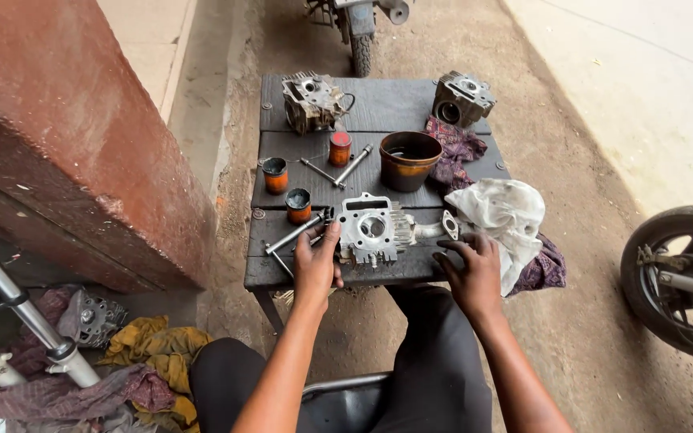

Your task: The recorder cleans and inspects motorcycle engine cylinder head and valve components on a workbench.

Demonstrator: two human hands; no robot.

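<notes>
Gripping cylinder head (372, 231) at its left edge, left hand (317, 261) closed on it; head sits near edge of wooden table (378, 112). Right hand (472, 269) open, fingers spread by white rag (500, 215). Risk: one-sided hold tips head off near edge; elbow knocks small orange cans (298, 205).

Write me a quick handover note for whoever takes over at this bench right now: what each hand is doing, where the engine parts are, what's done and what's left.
Left hand: gripping the left edge of the cylinder head, which lies flat at the front of the dark wooden bench.
Right hand: open, fingers resting on the bench near a small gasket and the white rag.
Nearby: T-handle wrench left of the head, three small orange pots, brown bowl, two more engine castings at the far edge.
Done: the head is off and on the bench. Left: cannot tell from here.
</notes>
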